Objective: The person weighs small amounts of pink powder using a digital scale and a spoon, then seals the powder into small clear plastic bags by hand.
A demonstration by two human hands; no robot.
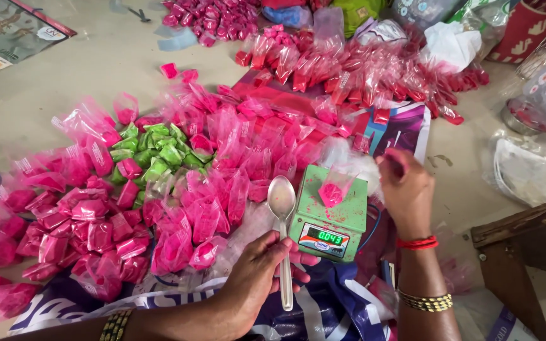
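My left hand grips the handle of a steel spoon, its empty bowl pointing away from me just left of a small green digital scale. On the scale's pan sits a clear plastic pouch with pink powder. My right hand hovers beside the scale's right edge, fingers curled and stained pink; whether it pinches anything is unclear. Red thread and a beaded bangle circle that wrist.
Heaps of small pink powder pouches cover the floor to the left, with a cluster of green pouches among them. Red pouches lie farther back. A wooden stool corner stands at right, a steel tin beyond it.
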